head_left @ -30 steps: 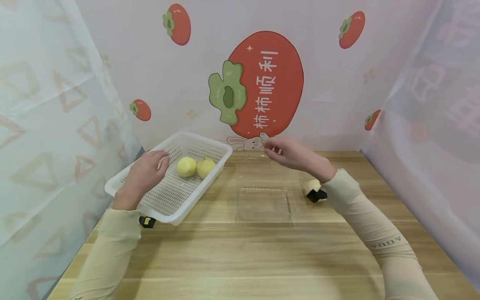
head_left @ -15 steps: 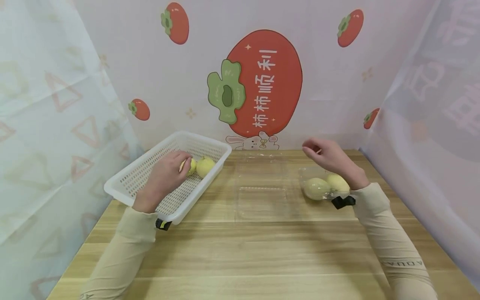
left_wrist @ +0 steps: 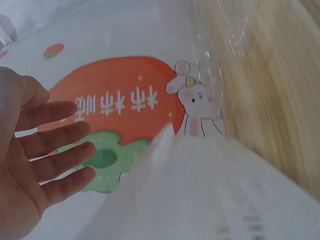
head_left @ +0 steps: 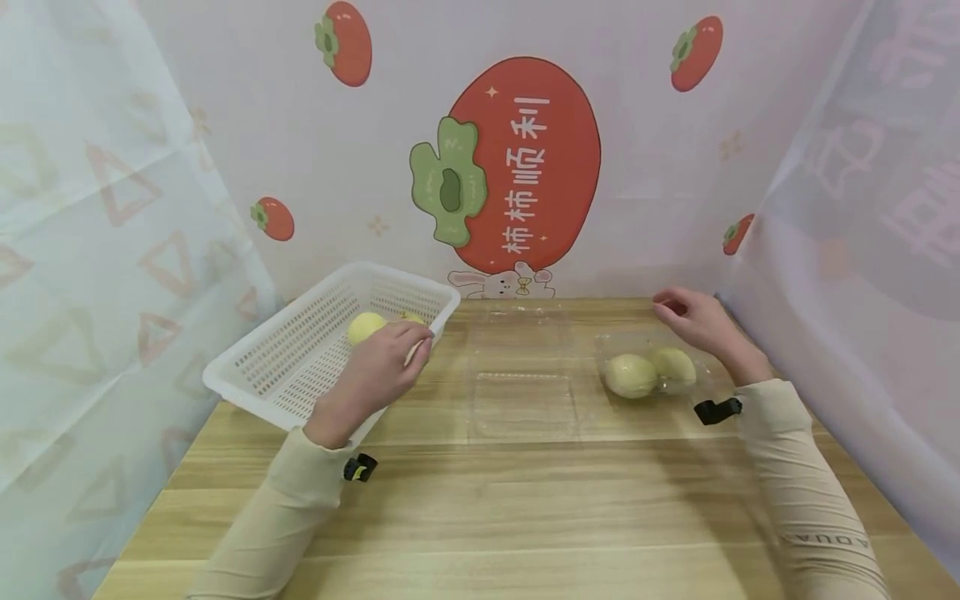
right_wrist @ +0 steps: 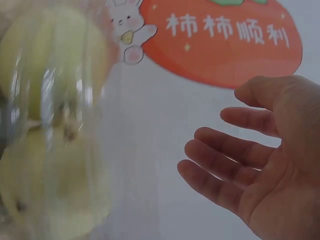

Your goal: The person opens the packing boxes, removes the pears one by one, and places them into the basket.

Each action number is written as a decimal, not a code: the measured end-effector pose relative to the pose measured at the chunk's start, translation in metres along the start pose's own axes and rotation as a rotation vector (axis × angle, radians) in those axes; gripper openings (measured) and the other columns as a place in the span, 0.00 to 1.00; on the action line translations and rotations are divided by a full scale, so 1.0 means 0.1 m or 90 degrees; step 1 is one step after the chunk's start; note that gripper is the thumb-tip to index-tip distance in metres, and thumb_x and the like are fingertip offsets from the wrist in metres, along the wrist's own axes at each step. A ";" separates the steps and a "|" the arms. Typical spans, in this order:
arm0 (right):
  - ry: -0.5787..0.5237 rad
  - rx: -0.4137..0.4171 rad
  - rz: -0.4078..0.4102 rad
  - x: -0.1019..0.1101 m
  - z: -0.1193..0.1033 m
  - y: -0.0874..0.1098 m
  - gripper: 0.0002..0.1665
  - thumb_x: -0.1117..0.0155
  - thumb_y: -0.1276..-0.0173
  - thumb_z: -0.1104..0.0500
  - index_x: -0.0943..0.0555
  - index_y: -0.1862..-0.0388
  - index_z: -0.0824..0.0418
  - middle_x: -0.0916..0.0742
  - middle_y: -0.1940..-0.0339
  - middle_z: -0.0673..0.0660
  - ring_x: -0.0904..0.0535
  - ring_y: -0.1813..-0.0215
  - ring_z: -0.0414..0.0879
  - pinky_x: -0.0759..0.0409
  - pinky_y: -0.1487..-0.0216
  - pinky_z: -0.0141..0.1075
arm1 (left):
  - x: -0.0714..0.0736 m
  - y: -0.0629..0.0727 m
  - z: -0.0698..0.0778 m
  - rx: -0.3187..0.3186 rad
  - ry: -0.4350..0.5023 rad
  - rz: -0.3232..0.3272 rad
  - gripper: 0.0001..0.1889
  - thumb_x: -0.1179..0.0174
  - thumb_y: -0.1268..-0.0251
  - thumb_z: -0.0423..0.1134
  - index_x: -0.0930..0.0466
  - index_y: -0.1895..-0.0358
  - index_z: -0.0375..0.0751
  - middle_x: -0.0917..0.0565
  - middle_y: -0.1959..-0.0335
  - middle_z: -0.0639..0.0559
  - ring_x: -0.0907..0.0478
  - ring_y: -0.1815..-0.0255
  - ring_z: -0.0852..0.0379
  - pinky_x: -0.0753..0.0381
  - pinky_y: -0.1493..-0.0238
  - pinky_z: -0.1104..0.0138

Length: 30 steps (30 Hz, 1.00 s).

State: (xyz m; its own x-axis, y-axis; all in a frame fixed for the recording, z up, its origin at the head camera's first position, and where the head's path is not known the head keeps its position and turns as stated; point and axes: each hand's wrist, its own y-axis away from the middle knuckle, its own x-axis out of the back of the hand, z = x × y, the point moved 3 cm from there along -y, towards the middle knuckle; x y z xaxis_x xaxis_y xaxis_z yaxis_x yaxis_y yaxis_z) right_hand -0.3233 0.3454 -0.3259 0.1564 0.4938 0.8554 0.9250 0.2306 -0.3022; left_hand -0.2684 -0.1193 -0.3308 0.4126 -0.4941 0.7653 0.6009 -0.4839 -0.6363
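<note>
My left hand (head_left: 378, 371) hovers over the right side of a white perforated plastic basket (head_left: 225, 388), holding nothing, its fingers loosely bent in the left wrist view. Inside the basket lie a yellow pear (head_left: 365, 327) and a second pear (head_left: 412, 317), mostly hidden behind that hand. At the right, my right hand (head_left: 697, 321) is raised behind a see-through plastic clamshell box (head_left: 613, 343). Two pears, a greener one (head_left: 631, 376) and a yellower one (head_left: 674, 367), sit side by side in this box. The right wrist view shows relaxed fingers (right_wrist: 220, 150) with nothing in them.
Between basket and pear box, another see-through plastic box (head_left: 525, 408) lies opened out on the wooden table (head_left: 510, 508). A printed cloth wall (head_left: 645, 167) stands behind the table, with more cloth on both sides. Small black wrist cameras sit below each hand.
My left hand has moved right across the basket, uncovering one pear and covering most of the other. My right hand has moved right, away from the middle box, revealing the two boxed pears.
</note>
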 end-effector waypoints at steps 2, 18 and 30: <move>0.001 -0.015 0.000 -0.01 0.10 0.03 0.20 0.47 0.24 0.52 0.21 0.46 0.66 0.14 0.53 0.68 0.18 0.53 0.60 0.23 0.53 0.51 | -0.03 -0.02 0.07 0.001 0.006 -0.003 0.10 0.43 0.32 0.37 0.15 0.55 0.39 0.12 0.55 0.47 0.15 0.51 0.48 0.15 0.53 0.56; -0.042 -0.124 -0.016 -0.11 0.72 0.16 0.27 0.53 0.22 0.47 0.26 0.40 0.68 0.18 0.46 0.72 0.22 0.47 0.63 0.23 0.56 0.44 | -0.39 -0.31 0.60 -0.046 0.051 -0.039 0.12 0.46 0.29 0.40 0.14 0.54 0.41 0.12 0.55 0.49 0.16 0.50 0.52 0.17 0.47 0.60; -0.161 -0.198 -0.094 -0.27 1.01 0.29 0.37 0.57 0.22 0.42 0.36 0.31 0.71 0.23 0.41 0.76 0.20 0.48 0.61 0.16 0.60 0.39 | -0.77 -0.57 1.06 -0.081 0.081 -0.131 0.14 0.48 0.26 0.45 0.16 0.50 0.45 0.13 0.53 0.55 0.16 0.51 0.59 0.17 0.49 0.66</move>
State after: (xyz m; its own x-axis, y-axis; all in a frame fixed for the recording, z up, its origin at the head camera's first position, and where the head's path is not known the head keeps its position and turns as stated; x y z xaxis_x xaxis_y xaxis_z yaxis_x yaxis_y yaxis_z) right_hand -0.3356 0.4233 -0.4007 -0.0400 0.6731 0.7384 0.9975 0.0696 -0.0093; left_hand -0.2619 0.0225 -0.3427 0.1960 -0.4591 0.8665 0.5685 -0.6668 -0.4819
